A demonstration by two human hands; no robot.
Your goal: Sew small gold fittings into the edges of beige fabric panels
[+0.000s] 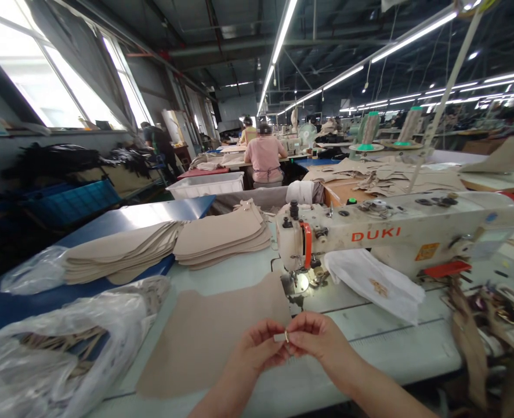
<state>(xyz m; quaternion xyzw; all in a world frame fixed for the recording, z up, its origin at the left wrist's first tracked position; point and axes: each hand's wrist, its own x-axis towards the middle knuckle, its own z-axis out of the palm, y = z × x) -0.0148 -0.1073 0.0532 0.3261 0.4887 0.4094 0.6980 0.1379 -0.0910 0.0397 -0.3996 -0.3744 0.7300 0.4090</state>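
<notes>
My left hand [262, 346] and my right hand [312, 335] meet above the front of the sewing table, fingertips pinched together. Between them is a short pale strip [279, 337], gripped by the left fingers. At its right end the right fingers pinch a small gold-coloured metal piece [287, 336], perhaps a ring; its exact shape is partly hidden. A flat beige cut panel [222, 331] lies beneath and left of my hands, its far corner close to the needle area of the white sewing machine [335, 235]. The machine's lamp lights the needle plate.
Two stacks of beige panels [222, 232] [122, 247] lie behind. A plastic bag [122, 348] of narrow strips sits at left. White cloth [379, 284] hangs from the machine arm; brown straps [470, 342] and metal rings [511, 313] are at right. A person [264, 157] sits ahead.
</notes>
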